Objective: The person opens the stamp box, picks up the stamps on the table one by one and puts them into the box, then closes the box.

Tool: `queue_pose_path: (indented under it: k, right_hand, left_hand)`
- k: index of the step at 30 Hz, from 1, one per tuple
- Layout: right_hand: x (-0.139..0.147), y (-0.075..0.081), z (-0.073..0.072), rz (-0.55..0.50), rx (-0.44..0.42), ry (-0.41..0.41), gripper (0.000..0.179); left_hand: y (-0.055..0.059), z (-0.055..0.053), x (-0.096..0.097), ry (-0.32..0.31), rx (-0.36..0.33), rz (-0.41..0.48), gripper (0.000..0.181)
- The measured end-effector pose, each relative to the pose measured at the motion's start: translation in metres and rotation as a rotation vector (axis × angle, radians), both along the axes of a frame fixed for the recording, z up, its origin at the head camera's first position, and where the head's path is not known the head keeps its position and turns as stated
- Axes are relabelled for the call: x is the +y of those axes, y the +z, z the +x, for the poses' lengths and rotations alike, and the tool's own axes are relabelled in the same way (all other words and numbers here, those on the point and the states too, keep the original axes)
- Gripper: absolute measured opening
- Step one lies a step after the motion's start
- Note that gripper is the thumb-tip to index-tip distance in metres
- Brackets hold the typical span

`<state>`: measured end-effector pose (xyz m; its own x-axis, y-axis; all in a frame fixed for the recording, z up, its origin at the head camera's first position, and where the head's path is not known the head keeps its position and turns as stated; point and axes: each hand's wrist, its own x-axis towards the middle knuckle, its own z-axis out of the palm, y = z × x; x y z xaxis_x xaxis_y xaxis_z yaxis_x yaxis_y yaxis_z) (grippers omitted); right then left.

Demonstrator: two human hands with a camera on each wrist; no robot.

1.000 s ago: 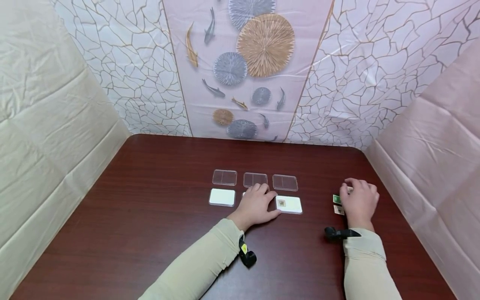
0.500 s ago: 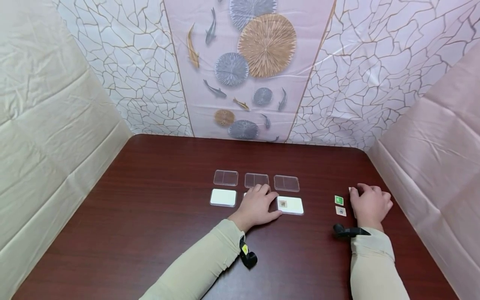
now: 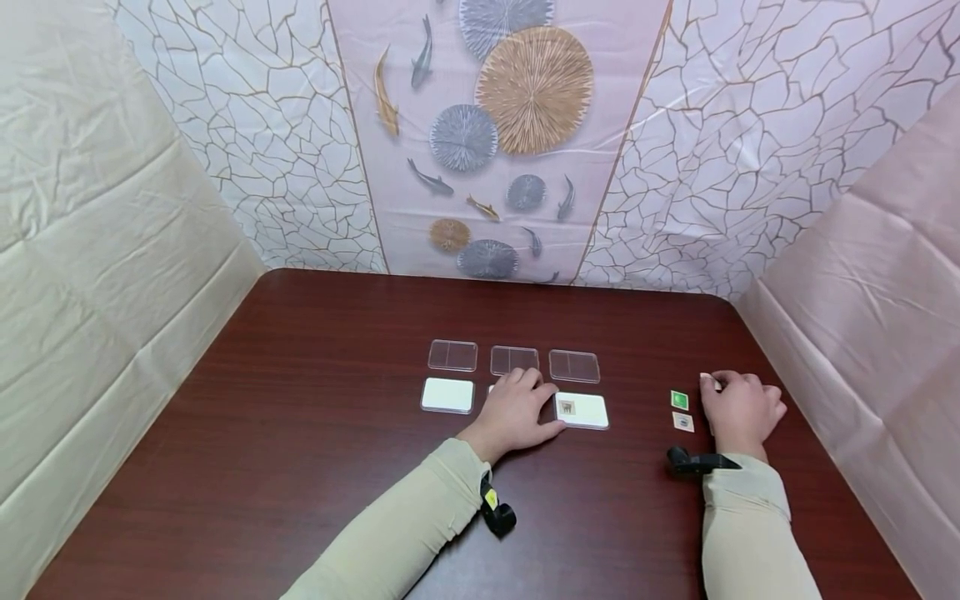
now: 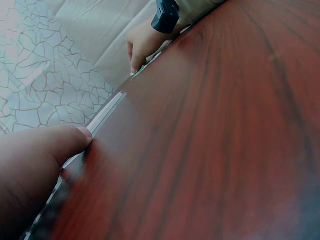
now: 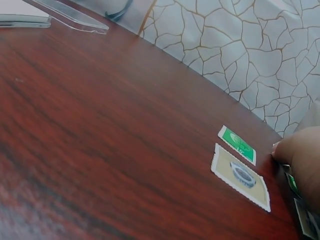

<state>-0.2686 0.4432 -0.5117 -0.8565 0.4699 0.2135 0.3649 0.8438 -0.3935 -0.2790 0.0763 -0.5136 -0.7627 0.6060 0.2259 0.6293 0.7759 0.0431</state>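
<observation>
In the head view my left hand [image 3: 512,410] lies over the middle of the table. Its thumb and index finger hold the left end of a clear plastic case [image 3: 592,412] with a white insert and a small brown stamp [image 3: 567,407]. The thumb meets the near edge of the case [image 4: 107,111] in the left wrist view. At the right, my right hand [image 3: 742,410] pinches a small pale-edged stamp [image 3: 704,378], mostly hidden by the fingers. Left of it lie a green stamp [image 3: 679,401] and a beige stamp [image 3: 683,422]. More stamps [image 5: 306,220] show under the right hand.
Behind the left hand are three clear lids [image 3: 453,356] in a row. A white-filled case [image 3: 447,395] lies to its left, and another is mostly covered by the hand. Fabric walls [image 3: 870,317] border the dark red table [image 3: 300,433].
My right hand has shifted right, uncovering the green and beige stamps, and has barely moved in the last half second. The left hand stays at the case.
</observation>
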Motion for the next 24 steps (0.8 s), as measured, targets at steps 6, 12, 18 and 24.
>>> queue_pose_path:
  k: [6,12,18,24]
  right_hand:
    - [-0.001,-0.001,0.0,-0.04,0.072,-0.004,0.04]
    - [-0.002,-0.002,0.001,-0.094,0.146,-0.018,0.039]
    - [-0.005,-0.001,0.003,-0.163,0.201,-0.03,0.038]
    - [-0.012,0.001,0.004,-0.205,0.223,-0.025,0.042]
  left_hand:
    - [0.0,0.0,0.0,0.0,-0.006,0.004,0.06]
    - [0.001,0.001,0.0,0.002,-0.002,0.008,0.06]
    - [0.003,0.002,0.0,0.003,-0.004,0.001,0.06]
    - [0.003,0.002,0.0,0.005,-0.004,0.002,0.06]
